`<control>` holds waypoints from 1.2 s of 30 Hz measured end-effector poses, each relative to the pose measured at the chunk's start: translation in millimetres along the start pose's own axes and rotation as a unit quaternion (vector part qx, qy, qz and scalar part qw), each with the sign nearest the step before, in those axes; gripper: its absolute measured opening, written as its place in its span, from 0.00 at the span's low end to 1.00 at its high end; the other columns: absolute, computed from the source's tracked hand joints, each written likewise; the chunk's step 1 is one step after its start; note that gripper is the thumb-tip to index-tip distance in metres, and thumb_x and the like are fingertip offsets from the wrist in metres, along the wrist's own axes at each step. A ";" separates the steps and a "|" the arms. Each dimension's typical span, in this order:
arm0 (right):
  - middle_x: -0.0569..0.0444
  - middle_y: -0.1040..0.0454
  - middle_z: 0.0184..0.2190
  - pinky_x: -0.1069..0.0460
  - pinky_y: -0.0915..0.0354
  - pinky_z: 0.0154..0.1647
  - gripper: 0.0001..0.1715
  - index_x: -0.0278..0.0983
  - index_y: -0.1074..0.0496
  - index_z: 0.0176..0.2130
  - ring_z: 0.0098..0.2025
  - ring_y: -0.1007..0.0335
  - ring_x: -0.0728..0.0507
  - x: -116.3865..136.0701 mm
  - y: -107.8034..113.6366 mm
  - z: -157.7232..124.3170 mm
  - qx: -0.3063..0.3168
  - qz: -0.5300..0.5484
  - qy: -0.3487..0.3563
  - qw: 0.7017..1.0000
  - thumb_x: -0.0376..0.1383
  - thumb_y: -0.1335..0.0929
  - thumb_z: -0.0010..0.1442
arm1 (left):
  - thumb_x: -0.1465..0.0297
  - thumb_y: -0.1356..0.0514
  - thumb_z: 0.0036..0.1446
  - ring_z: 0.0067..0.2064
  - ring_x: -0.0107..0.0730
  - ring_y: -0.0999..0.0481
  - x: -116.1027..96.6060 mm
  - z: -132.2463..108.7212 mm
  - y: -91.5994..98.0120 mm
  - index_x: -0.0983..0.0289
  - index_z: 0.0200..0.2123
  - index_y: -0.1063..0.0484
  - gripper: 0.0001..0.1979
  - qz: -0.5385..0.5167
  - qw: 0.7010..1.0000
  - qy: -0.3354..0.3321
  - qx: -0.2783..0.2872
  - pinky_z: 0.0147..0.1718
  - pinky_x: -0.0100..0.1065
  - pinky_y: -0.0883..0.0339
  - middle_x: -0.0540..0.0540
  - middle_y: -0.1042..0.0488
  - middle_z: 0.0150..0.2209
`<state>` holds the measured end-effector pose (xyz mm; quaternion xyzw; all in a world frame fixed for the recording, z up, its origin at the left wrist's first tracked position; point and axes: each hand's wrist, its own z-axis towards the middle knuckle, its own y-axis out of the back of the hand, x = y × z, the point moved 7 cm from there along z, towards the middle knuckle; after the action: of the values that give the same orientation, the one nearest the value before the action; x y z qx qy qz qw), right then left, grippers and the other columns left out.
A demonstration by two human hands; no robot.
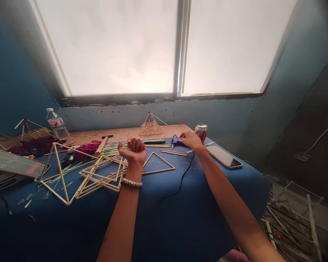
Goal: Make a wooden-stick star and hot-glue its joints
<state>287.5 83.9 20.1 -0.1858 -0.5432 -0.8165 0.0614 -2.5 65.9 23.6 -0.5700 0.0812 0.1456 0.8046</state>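
My left hand is raised above the blue-covered table, curled into a fist with the thumb out; a bead bracelet sits on the wrist. Whether it grips a thin stick I cannot make out. Just below it lie stacked bamboo-stick triangles and a single flat stick triangle. My right hand reaches forward and rests on a blue glue gun, fingers closed over it. The gun's black cord trails toward me across the cloth.
A phone and a red soda can lie right of my right hand. A small stick pyramid stands at the back. A hammer, purple yarn, water bottle and tablet lie left. Scrap sticks cover the floor.
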 end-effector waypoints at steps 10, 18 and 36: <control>0.43 0.27 0.58 0.51 0.38 0.53 0.27 0.36 0.24 0.55 0.63 0.38 0.36 1.9 -22.7 5.4 0.059 -0.050 -0.017 0.997 0.28 0.32 0.56 | 0.56 0.56 0.67 0.17 0.23 0.58 4.5 0.3 -6.3 0.61 0.20 0.53 0.25 -0.044 0.998 0.037 0.030 0.18 0.33 0.61 0.44 0.59 0.15; 0.32 0.39 0.63 0.40 0.40 0.60 0.29 0.29 0.30 0.58 0.66 0.46 0.29 8.4 -47.3 2.8 0.093 -0.071 -0.037 0.992 0.30 0.33 0.57 | 0.61 0.54 0.65 0.17 0.22 0.58 5.8 -2.0 -10.7 0.61 0.21 0.56 0.22 -0.048 0.997 0.046 0.032 0.17 0.32 0.63 0.44 0.61 0.15; 0.48 0.23 0.41 0.53 0.31 0.33 0.18 0.35 0.35 0.54 0.31 0.27 0.47 3.1 -11.7 23.0 -0.078 0.318 -0.041 0.944 0.38 0.43 0.68 | 0.62 0.52 0.63 0.17 0.22 0.57 6.3 2.2 -5.7 0.61 0.20 0.54 0.21 -0.044 0.998 0.042 0.034 0.18 0.32 0.64 0.44 0.60 0.15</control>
<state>286.6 109.9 19.1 -0.3864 -0.3923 -0.7860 0.2811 5.3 67.0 27.5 -0.5511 0.0948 0.0836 0.8248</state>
